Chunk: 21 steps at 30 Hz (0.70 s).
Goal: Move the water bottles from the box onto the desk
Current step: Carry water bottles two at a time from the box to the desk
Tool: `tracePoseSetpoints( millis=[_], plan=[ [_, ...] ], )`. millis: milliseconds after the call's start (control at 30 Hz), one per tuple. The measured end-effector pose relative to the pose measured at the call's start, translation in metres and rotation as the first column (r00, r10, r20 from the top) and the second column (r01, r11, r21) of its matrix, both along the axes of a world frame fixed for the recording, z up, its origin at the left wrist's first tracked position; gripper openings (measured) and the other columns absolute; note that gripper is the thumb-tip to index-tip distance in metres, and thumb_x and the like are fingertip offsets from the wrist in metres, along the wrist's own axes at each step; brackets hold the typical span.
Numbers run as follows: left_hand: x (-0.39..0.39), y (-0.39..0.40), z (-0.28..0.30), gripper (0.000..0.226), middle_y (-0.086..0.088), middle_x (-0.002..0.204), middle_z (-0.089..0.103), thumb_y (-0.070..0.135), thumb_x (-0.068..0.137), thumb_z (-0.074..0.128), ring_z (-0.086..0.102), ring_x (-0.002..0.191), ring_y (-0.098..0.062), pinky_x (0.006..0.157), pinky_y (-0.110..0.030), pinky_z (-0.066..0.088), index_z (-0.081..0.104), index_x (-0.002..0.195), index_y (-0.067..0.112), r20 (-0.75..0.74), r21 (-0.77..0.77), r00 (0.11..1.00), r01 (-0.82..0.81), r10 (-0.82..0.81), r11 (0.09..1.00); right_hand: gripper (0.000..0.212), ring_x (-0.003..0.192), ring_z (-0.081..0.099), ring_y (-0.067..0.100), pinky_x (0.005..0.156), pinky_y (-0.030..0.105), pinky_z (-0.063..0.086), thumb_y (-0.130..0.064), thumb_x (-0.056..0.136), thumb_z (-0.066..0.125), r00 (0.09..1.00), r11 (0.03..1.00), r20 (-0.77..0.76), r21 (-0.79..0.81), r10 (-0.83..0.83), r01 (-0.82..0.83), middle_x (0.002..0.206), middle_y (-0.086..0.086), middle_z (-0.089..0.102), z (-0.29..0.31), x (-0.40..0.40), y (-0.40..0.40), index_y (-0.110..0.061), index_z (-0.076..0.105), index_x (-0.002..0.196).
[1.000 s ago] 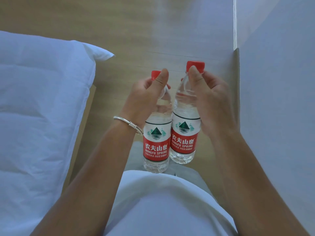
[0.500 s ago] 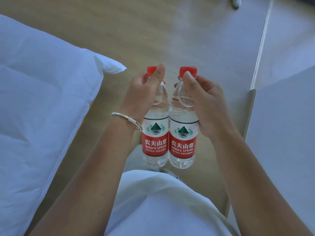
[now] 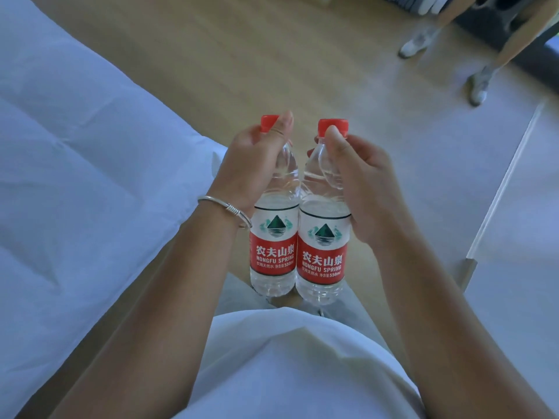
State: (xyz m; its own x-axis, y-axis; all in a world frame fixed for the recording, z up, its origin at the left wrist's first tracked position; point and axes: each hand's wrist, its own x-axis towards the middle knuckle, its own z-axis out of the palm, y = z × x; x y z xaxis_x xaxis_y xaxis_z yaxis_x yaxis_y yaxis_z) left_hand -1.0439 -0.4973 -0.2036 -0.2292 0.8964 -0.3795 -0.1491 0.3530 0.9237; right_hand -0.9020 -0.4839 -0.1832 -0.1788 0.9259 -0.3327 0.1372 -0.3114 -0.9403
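Observation:
I hold two clear water bottles with red caps and red-and-white labels upright in front of my body, side by side and touching. My left hand (image 3: 251,164) grips the neck of the left water bottle (image 3: 273,252), thumb up by its cap. My right hand (image 3: 360,182) grips the neck and shoulder of the right water bottle (image 3: 322,261). Both bottles hang in the air above the wooden floor. Neither the box nor the desk can be made out with certainty.
A bed with white bedding (image 3: 75,176) fills the left side. A white surface (image 3: 514,267) with a wooden edge runs along the right. The legs and shoes of another person (image 3: 481,83) stand on the wooden floor (image 3: 272,55) at the top right.
The view has swung to the right and tilted up: the bed has shifted left, the white surface has receded to the right, and a person's legs have come into sight. Both bottles stay gripped.

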Motion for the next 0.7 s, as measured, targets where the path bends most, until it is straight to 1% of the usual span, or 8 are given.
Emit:
tracePoseSetpoints(
  millis=[67, 200, 233, 333, 400, 500, 600, 700],
  plan=[
    [-0.008, 0.020, 0.000, 0.051, 0.008, 0.053, 0.044, 0.053, 0.095, 0.054, 0.046, 0.058, -0.017, 0.069, -0.036, 0.041, 0.045, 0.053, 0.025, -0.041, 0.005, 0.999, -0.035, 0.036, 0.999, 0.045, 0.073, 0.058, 0.027, 0.082, 0.053, 0.054, -0.035, 0.100, 0.054, 1.000, 0.999, -0.019, -0.034, 0.022, -0.023, 0.080, 0.014, 0.059, -0.002, -0.007, 0.027, 0.009, 0.058, 0.091],
    [-0.022, 0.066, -0.002, 0.047, 0.002, 0.064, 0.047, 0.056, 0.095, 0.050, 0.047, 0.064, -0.014, 0.072, -0.033, 0.040, 0.045, 0.062, 0.023, -0.141, 0.021, 0.986, -0.082, 0.084, 0.996, 0.038, 0.076, 0.066, 0.030, 0.089, 0.063, 0.053, -0.042, 0.094, 0.057, 0.994, 0.990, -0.036, -0.093, 0.105, -0.108, 0.076, 0.007, 0.068, -0.008, -0.023, 0.088, -0.011, 0.069, 0.076],
    [-0.025, 0.081, -0.003, 0.048, 0.001, 0.065, 0.047, 0.056, 0.095, 0.050, 0.046, 0.064, -0.014, 0.073, -0.034, 0.039, 0.045, 0.061, 0.023, -0.151, 0.018, 0.982, -0.114, 0.116, 0.993, 0.036, 0.075, 0.066, 0.028, 0.090, 0.063, 0.053, -0.043, 0.094, 0.058, 0.990, 0.986, -0.048, -0.099, 0.131, -0.135, 0.075, 0.005, 0.069, -0.009, -0.027, 0.107, -0.014, 0.069, 0.076],
    [-0.033, 0.125, -0.003, 0.049, 0.006, 0.062, 0.047, 0.059, 0.093, 0.052, 0.046, 0.062, -0.012, 0.072, -0.035, 0.040, 0.047, 0.056, 0.027, -0.157, 0.013, 0.966, -0.204, 0.204, 0.979, 0.033, 0.069, 0.065, 0.022, 0.089, 0.056, 0.054, -0.037, 0.099, 0.056, 0.977, 0.973, -0.070, -0.101, 0.199, -0.206, 0.069, 0.000, 0.068, -0.010, -0.040, 0.162, -0.013, 0.067, 0.079],
    [-0.035, 0.159, 0.001, 0.044, 0.000, 0.068, 0.052, 0.062, 0.089, 0.052, 0.051, 0.067, -0.015, 0.075, -0.039, 0.044, 0.052, 0.064, 0.026, -0.165, 0.006, 0.957, -0.241, 0.239, 0.971, 0.031, 0.068, 0.065, 0.019, 0.087, 0.053, 0.055, -0.037, 0.099, 0.055, 0.968, 0.962, -0.065, -0.110, 0.244, -0.250, 0.067, -0.004, 0.068, -0.008, -0.045, 0.205, -0.016, 0.068, 0.079],
    [-0.034, 0.208, 0.010, 0.045, -0.006, 0.075, 0.054, 0.060, 0.089, 0.053, 0.056, 0.071, -0.019, 0.080, -0.042, 0.048, 0.058, 0.079, 0.017, -0.131, -0.004, 0.948, -0.294, 0.291, 0.956, 0.028, 0.070, 0.068, 0.014, 0.086, 0.047, 0.057, -0.042, 0.097, 0.057, 0.942, 0.936, -0.032, -0.110, 0.334, -0.336, 0.072, -0.006, 0.071, -0.001, -0.049, 0.266, -0.021, 0.071, 0.086],
    [-0.032, 0.256, 0.018, 0.047, -0.005, 0.072, 0.057, 0.061, 0.088, 0.053, 0.058, 0.070, -0.020, 0.080, -0.042, 0.051, 0.056, 0.068, 0.019, -0.120, -0.014, 0.932, -0.347, 0.343, 0.938, 0.027, 0.074, 0.071, 0.017, 0.083, 0.043, 0.058, -0.042, 0.097, 0.058, 0.927, 0.921, -0.057, -0.106, 0.371, -0.375, 0.077, -0.002, 0.074, 0.009, -0.051, 0.324, -0.019, 0.071, 0.088],
    [-0.032, 0.295, 0.023, 0.047, 0.006, 0.059, 0.052, 0.058, 0.092, 0.054, 0.054, 0.062, -0.014, 0.070, -0.034, 0.047, 0.051, 0.060, 0.024, -0.131, -0.001, 0.911, -0.394, 0.391, 0.919, 0.029, 0.079, 0.073, 0.019, 0.087, 0.047, 0.058, -0.047, 0.094, 0.059, 0.909, 0.905, -0.027, -0.077, 0.417, -0.417, 0.083, 0.000, 0.075, 0.015, -0.055, 0.368, -0.021, 0.071, 0.090]
  ],
)
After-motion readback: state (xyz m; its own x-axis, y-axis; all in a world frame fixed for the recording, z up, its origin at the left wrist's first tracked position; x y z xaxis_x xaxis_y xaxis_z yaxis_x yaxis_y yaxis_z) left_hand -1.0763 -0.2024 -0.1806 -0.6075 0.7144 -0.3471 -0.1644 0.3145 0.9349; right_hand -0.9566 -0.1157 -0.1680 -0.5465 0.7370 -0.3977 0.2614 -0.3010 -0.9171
